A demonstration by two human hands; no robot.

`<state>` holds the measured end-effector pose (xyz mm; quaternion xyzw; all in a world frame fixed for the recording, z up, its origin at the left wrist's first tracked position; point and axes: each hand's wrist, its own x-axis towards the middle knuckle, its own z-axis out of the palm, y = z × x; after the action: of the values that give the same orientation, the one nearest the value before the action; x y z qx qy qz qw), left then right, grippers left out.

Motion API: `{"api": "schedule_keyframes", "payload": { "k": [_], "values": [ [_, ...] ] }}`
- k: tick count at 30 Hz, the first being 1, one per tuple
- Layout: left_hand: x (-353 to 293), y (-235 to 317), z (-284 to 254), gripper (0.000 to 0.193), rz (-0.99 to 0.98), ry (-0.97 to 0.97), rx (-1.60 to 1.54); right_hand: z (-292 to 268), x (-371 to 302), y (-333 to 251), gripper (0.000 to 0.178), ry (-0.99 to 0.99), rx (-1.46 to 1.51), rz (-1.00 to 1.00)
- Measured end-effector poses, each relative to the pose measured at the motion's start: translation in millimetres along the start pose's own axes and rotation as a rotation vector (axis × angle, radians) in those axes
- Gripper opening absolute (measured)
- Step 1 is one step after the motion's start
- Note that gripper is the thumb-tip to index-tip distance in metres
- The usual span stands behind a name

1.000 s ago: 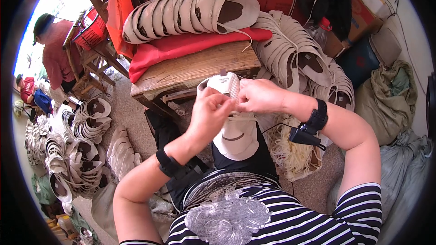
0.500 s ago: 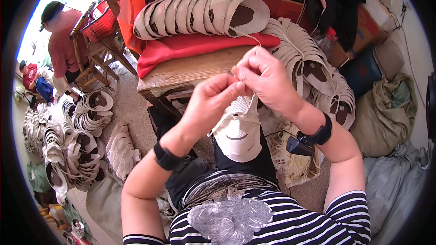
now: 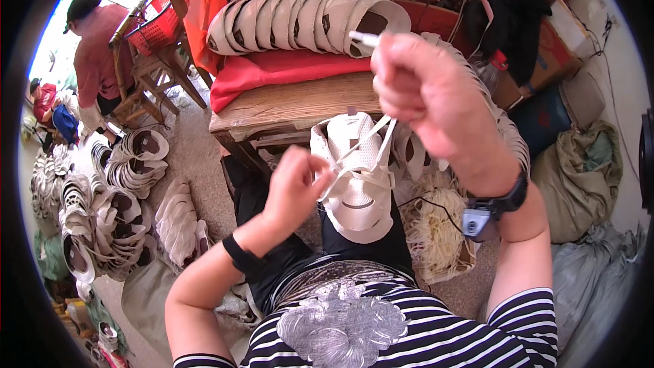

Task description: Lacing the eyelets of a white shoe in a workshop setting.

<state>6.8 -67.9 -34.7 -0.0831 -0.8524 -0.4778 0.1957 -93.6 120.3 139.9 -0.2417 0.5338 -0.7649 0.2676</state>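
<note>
An off-white shoe upper with a mesh tongue rests on my lap between my thighs. Its lace runs across the front and up from the eyelets toward my right hand. That hand is raised over the wooden bench, closed on the lace and slightly blurred. A white pointed piece sticks out past its fingertips, too blurred to name surely. My left hand is at the left edge of the upper with its fingers curled in. What those fingers pinch, if anything, is hidden.
Ahead, a row of nested shoe uppers lies on red cloth over the wooden bench. A box of loose laces stands by my right leg. More uppers lie on the floor at left. Two people are at far left.
My hands were together above the upper and have parted. The right hand moved up and right with the lace; the left dropped to the upper's left edge. The tongue now shows.
</note>
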Motion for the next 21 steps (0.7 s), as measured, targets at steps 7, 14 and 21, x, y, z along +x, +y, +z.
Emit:
{"api": "schedule_keyframes", "payload": {
  "k": [7, 14, 21],
  "values": [
    [-16.7, -17.6, 10.1, 0.016, 0.355, -0.063, 0.192, 28.2, 23.1, -91.9, 0.025, -0.149, -0.035, -0.187],
    [-10.0, -21.5, 15.8, 0.012, 0.060, 0.168, 0.036, 93.9, 5.1, -84.5, 0.021, -0.217, -0.130, -0.416],
    [-8.3, -18.7, 39.0, 0.013, -0.103, 0.131, -0.168, 86.4, -7.1, -114.1, 0.021, -0.080, -0.191, -0.544]
  ]
}}
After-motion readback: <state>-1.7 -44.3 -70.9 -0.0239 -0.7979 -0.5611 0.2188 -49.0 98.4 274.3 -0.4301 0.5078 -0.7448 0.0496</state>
